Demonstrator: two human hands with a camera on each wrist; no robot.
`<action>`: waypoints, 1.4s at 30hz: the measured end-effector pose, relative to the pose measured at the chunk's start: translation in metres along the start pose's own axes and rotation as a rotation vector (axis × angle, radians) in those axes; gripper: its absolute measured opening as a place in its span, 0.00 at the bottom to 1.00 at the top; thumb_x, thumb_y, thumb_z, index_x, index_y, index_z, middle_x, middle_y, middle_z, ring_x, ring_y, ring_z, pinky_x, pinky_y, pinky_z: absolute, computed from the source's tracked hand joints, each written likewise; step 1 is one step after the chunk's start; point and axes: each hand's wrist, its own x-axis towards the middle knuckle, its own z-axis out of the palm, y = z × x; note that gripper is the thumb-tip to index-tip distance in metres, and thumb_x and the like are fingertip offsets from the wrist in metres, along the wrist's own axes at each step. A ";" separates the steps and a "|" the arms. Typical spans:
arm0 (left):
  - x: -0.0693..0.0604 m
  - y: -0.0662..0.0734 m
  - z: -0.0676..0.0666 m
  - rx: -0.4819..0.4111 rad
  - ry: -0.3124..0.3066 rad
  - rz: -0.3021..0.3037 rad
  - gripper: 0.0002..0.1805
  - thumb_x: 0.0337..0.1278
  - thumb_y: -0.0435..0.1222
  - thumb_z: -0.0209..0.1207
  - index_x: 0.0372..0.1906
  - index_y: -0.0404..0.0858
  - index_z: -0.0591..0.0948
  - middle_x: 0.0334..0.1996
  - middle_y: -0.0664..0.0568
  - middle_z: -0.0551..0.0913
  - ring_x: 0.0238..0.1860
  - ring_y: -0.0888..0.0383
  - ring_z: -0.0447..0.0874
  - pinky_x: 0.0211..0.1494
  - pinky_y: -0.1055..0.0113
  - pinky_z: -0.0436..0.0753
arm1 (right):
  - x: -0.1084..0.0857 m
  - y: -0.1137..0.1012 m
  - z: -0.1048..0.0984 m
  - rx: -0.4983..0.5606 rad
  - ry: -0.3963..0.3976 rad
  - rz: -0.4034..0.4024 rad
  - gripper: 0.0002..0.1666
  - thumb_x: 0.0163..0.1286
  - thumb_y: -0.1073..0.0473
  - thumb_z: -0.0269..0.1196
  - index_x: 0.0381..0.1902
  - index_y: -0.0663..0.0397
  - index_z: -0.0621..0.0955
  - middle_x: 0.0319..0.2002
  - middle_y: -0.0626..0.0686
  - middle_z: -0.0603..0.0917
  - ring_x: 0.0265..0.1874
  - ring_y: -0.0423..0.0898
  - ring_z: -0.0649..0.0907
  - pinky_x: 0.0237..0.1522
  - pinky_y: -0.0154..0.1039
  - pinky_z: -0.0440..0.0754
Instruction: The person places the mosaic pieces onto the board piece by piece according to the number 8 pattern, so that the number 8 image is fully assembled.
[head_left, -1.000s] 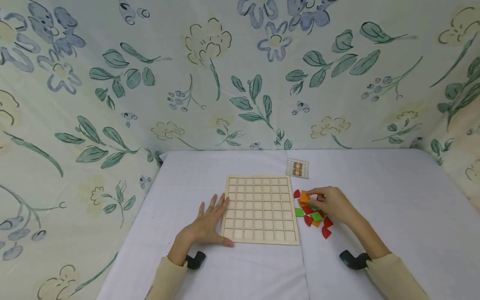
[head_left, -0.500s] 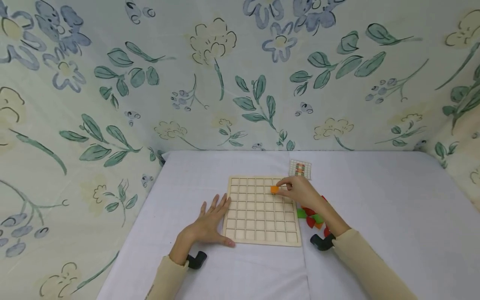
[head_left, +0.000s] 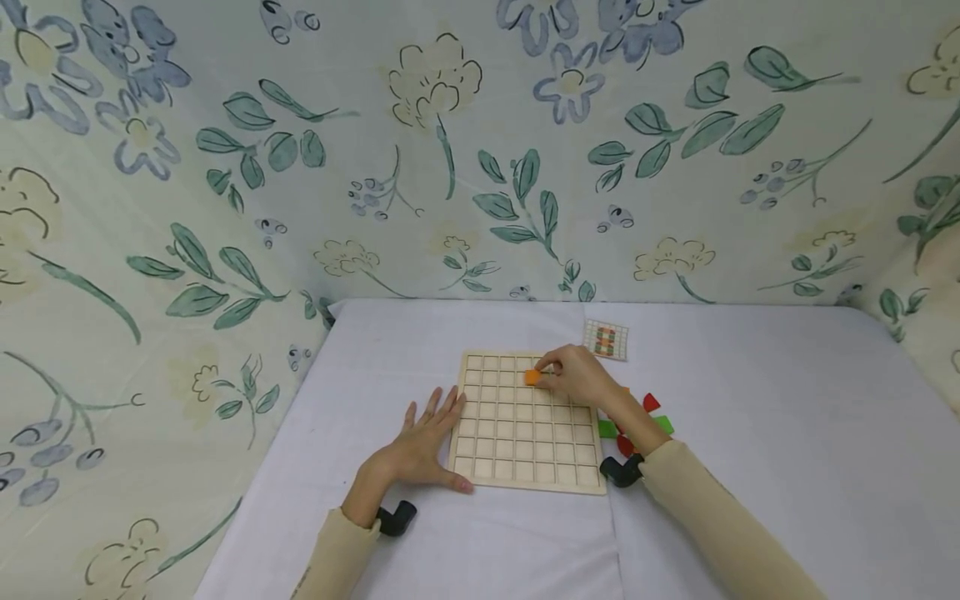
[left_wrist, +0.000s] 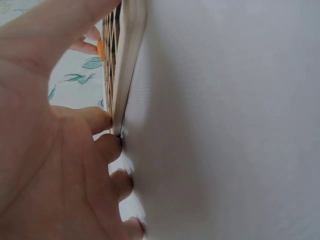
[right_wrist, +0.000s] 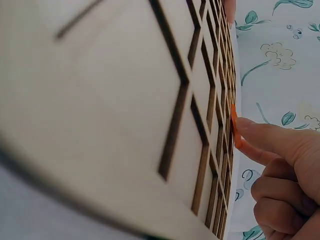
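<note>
While the left hand (head_left: 417, 454), fingers spread wide, touches the board (head_left: 523, 451), the right hand (head_left: 579, 375) pinches an orange tile (head_left: 532, 377). Its forearm (head_left: 636, 422) partly hides the coloured pieces (head_left: 625, 447).

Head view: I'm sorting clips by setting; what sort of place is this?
Probably a screened-off tabletop workspace: a floral backdrop stands behind a white-covered table bearing a gridded board.

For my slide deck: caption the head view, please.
The right hand pinches an orange piece at the grid board, while the left hand touches its edge.
</note>
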 end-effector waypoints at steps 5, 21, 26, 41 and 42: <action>0.000 0.000 0.000 0.002 -0.006 -0.002 0.78 0.38 0.63 0.78 0.85 0.41 0.40 0.86 0.47 0.34 0.85 0.42 0.25 0.82 0.32 0.30 | 0.000 0.005 0.002 0.022 -0.006 0.004 0.15 0.65 0.57 0.74 0.48 0.58 0.89 0.14 0.44 0.65 0.16 0.40 0.62 0.22 0.32 0.61; -0.001 0.002 -0.001 0.011 -0.016 -0.008 0.77 0.40 0.64 0.77 0.85 0.41 0.39 0.86 0.47 0.33 0.85 0.42 0.24 0.82 0.31 0.30 | 0.008 0.005 0.010 0.049 0.030 -0.049 0.13 0.62 0.59 0.76 0.44 0.57 0.91 0.14 0.45 0.70 0.15 0.39 0.62 0.22 0.31 0.61; 0.000 0.002 -0.001 0.016 -0.015 -0.013 0.77 0.39 0.64 0.77 0.85 0.41 0.40 0.86 0.47 0.34 0.85 0.42 0.25 0.82 0.31 0.31 | 0.006 0.004 0.008 0.077 0.042 -0.025 0.15 0.61 0.57 0.77 0.44 0.56 0.92 0.19 0.50 0.80 0.15 0.40 0.64 0.21 0.32 0.62; 0.001 0.001 0.000 0.016 -0.015 -0.018 0.77 0.38 0.64 0.78 0.85 0.41 0.40 0.86 0.47 0.34 0.85 0.42 0.25 0.82 0.32 0.31 | -0.053 0.042 -0.037 0.082 0.169 0.145 0.17 0.68 0.52 0.72 0.50 0.55 0.90 0.19 0.49 0.69 0.17 0.44 0.66 0.17 0.32 0.61; 0.001 0.001 0.000 0.017 -0.014 -0.017 0.77 0.38 0.64 0.78 0.85 0.41 0.40 0.86 0.47 0.35 0.85 0.42 0.25 0.82 0.31 0.31 | -0.059 0.045 -0.040 0.072 0.173 0.162 0.17 0.68 0.52 0.72 0.50 0.56 0.90 0.19 0.50 0.69 0.17 0.45 0.67 0.17 0.32 0.62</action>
